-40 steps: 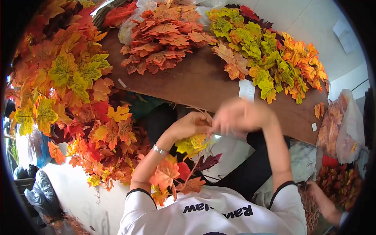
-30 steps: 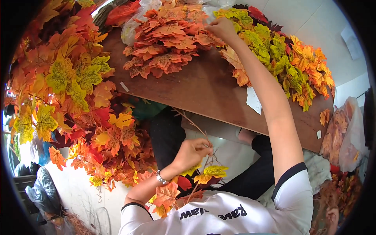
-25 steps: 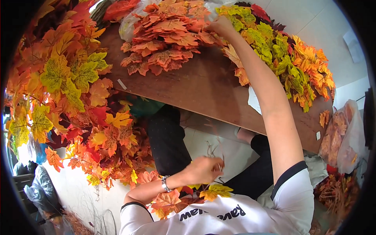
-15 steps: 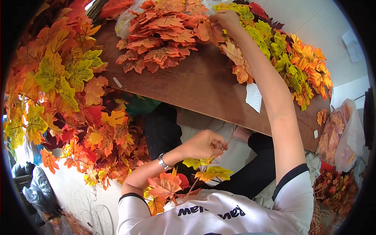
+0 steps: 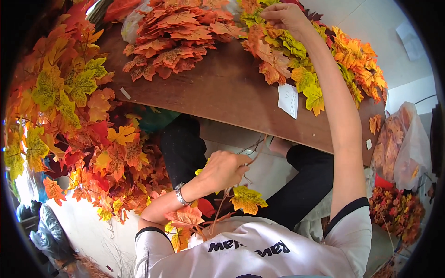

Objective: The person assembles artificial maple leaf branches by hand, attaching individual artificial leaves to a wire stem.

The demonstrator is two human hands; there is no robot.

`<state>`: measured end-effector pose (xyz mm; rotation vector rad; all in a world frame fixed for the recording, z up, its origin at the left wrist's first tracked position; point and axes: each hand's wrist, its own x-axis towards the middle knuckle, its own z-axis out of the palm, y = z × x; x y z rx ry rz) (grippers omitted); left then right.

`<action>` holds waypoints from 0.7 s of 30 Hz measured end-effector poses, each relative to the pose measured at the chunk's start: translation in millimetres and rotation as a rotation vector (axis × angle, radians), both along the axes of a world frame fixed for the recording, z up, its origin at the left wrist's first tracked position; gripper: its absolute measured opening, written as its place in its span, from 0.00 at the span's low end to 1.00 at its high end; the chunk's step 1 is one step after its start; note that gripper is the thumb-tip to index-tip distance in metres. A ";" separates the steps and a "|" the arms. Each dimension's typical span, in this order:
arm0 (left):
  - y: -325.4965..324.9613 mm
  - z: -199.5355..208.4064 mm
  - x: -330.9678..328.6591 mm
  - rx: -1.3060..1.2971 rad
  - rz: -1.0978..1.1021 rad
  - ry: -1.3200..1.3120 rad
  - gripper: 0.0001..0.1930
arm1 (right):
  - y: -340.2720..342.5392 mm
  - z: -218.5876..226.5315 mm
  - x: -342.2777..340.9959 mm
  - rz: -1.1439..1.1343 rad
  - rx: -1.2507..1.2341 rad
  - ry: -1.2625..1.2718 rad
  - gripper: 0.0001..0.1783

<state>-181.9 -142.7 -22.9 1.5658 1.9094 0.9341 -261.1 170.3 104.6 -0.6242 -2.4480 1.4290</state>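
The left hand (image 5: 225, 169) is closed around a thin wire branch (image 5: 218, 215) of fake maple leaves, held over the lap below the brown table (image 5: 218, 88). The right hand (image 5: 285, 14) pinches leaves in the yellow-orange pile (image 5: 301, 69). The branch looks light, springy, its leaves flimsy; gripping the bare stem seems safest. Since half a second ago the left hand sits slightly lower
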 end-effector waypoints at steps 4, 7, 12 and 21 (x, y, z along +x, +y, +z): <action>2.7 18.2 5.1 -0.093 0.114 -0.601 0.08 | -9.5 -13.2 38.1 0.005 -0.496 0.206 0.06; 0.3 17.0 2.2 0.015 0.111 -1.101 0.07 | -22.1 -23.7 102.5 0.144 -0.824 0.387 0.08; -1.5 7.7 -7.0 0.302 0.126 -1.694 0.07 | -114.3 -76.0 189.3 0.140 -1.106 0.632 0.19; 9.3 15.3 26.5 0.426 0.070 -1.596 0.08 | -200.4 -105.1 206.0 -0.207 -1.581 0.599 0.10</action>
